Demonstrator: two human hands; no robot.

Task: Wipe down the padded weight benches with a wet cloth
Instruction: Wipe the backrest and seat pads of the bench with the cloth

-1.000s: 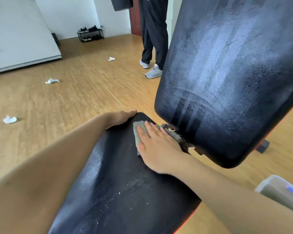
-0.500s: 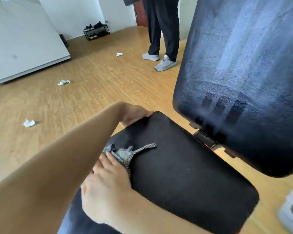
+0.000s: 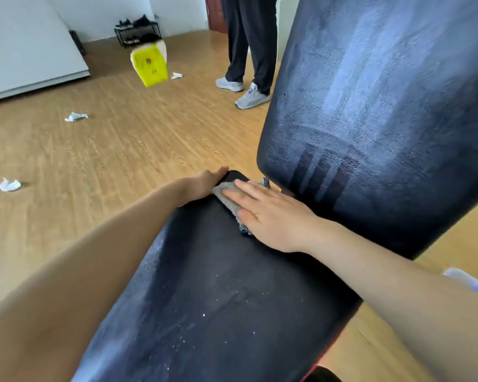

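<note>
Right grip (image 3: 273, 216), spread flat, pins the cloth (image 3: 226, 193) beneath it; left grip (image 3: 204, 180) clasps the seat pad (image 3: 218, 285).

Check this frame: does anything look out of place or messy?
Yes: crumpled white paper scraps litter the wooden floor, white specks dot the near end of the black padded seat, and a blurred yellow box appears tilted before the black shoe rack.
</note>
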